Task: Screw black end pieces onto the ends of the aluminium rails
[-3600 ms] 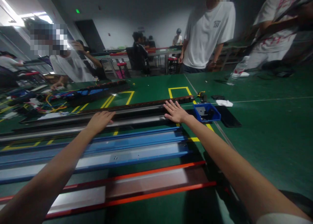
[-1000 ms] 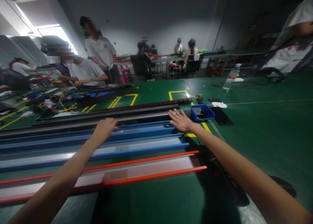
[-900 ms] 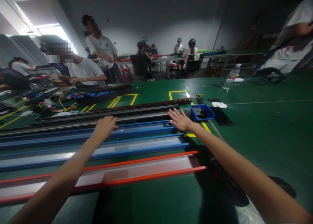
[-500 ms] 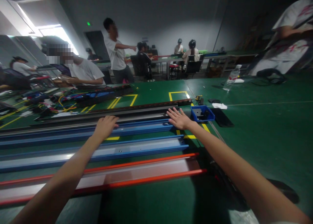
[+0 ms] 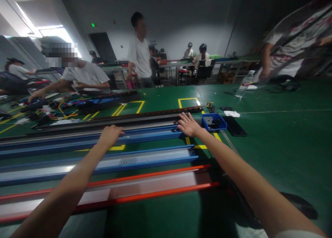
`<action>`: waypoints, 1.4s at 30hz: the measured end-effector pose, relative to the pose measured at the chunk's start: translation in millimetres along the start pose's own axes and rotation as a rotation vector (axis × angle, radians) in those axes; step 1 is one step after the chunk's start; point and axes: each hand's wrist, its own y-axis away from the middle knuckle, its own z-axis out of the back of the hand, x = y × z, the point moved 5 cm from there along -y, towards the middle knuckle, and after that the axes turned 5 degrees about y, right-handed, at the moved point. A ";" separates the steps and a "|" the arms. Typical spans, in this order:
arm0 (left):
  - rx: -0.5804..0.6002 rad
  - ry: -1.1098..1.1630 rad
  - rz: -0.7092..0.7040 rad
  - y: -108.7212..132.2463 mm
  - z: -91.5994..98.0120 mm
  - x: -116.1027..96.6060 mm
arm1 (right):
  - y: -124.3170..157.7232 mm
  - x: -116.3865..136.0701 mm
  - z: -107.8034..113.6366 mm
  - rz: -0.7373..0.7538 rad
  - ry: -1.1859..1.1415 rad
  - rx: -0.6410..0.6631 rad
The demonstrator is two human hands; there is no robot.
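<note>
My left hand [image 5: 111, 134] lies over the far blue rail [image 5: 145, 137], its fingers bent at the rail's far side and its thumb on it. At the right end of the same rail is my right hand [image 5: 190, 125], palm down with its fingers apart. A black rail [image 5: 145, 121] runs just beyond both hands. Nearer to me lie a second blue-edged rail [image 5: 155, 155] and a red-edged rail [image 5: 155, 186], both with pale inner faces. Right beside my right hand stands a small blue bin [image 5: 214, 128] holding dark and grey parts.
A phone [image 5: 234, 126], a white tissue [image 5: 231, 113] and a plastic bottle [image 5: 244, 84] are on the green table [image 5: 280, 134] to the right. Tangled wires [image 5: 62, 108] lie far left, near a seated person [image 5: 88, 77]. Another person [image 5: 140, 58] stands beyond the table.
My hands stay at the far blue rail, with only slight shifts. The standing person has lowered an arm and moved right. The seated person's arm now reaches left over the wires.
</note>
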 end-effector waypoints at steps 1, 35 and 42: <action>-0.001 0.004 0.000 -0.1 0.3 0.1 | 0.0 0.6 1.0 0.004 0.008 -0.006; 0.181 0.239 -0.128 132.2 -3.7 67.4 | 70.2 111.3 32.2 -0.030 -0.187 0.106; 0.132 0.206 -0.140 127.4 -3.0 57.2 | 69.1 102.3 30.6 -0.040 -0.184 0.117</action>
